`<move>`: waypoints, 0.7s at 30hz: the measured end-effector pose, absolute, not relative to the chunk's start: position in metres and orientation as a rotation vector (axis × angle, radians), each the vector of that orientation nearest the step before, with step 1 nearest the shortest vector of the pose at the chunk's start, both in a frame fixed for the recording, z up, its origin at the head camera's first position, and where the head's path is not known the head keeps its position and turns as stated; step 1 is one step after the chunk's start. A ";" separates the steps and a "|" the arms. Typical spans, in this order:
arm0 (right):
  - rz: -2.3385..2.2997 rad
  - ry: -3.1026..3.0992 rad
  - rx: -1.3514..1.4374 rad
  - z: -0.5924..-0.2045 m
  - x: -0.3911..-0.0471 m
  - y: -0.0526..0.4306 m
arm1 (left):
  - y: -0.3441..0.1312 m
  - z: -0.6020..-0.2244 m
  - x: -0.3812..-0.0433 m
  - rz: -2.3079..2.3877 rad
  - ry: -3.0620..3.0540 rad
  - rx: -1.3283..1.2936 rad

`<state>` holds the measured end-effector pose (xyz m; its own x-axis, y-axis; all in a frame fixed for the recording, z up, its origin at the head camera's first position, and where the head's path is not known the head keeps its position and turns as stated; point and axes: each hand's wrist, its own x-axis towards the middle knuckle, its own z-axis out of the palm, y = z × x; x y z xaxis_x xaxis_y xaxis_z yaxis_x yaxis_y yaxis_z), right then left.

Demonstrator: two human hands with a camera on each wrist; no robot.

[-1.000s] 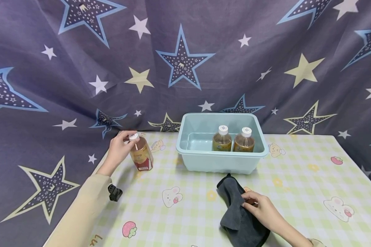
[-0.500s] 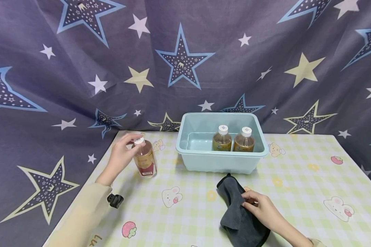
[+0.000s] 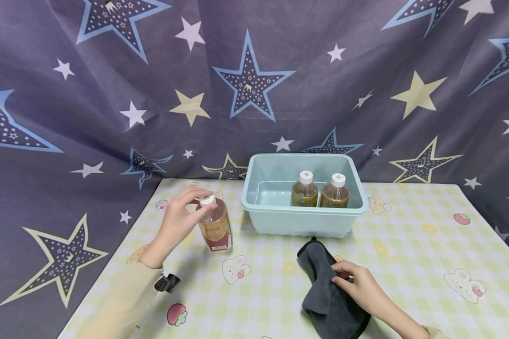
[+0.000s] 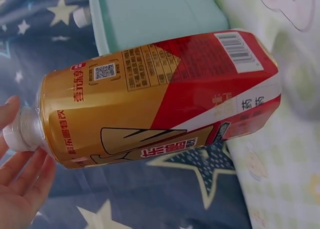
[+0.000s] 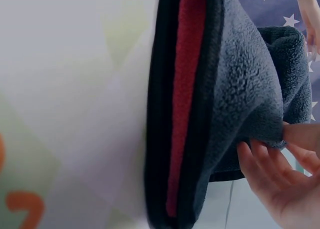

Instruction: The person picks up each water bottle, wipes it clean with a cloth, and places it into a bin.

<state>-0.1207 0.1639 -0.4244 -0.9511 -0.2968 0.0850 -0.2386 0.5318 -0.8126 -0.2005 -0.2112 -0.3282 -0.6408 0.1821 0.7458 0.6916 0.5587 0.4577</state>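
My left hand (image 3: pixel 181 217) grips a bottle (image 3: pixel 217 229) by its white cap, fingers and thumb around it. In the left wrist view the bottle (image 4: pixel 165 99) has a gold and red label with a barcode near its base. Whether its base touches the table I cannot tell. My right hand (image 3: pixel 362 287) pinches a fold of a dark grey towel (image 3: pixel 322 287) lying on the table. Seen from the right wrist, the towel (image 5: pixel 250 74) has a black border and a strip of red on its other face, and the fingertips (image 5: pixel 257 149) hold its edge.
A light blue plastic bin (image 3: pixel 299 221) stands at the back middle. Two white-capped bottles, a left one (image 3: pixel 304 193) and a right one (image 3: pixel 334 194), stand in its right half. A checked cloth (image 3: pixel 411 245) covers the table, and a starry curtain (image 3: pixel 314 56) hangs behind.
My left hand has carried the bottle to the right and nearer to me, towards the bin's left side. The right hand and the towel have stayed in place.
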 end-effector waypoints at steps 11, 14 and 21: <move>-1.406 2.708 -0.489 -0.424 -0.121 0.164 | -0.180 -0.322 -0.186 -1.114 -2.097 -0.853; -1.403 2.718 -0.483 -0.424 -0.122 0.164 | -0.169 -0.322 -0.183 -1.139 -2.104 -0.889; -1.403 2.727 -0.485 -0.425 -0.123 0.163 | -0.144 -0.328 -0.181 -1.143 -2.064 -0.999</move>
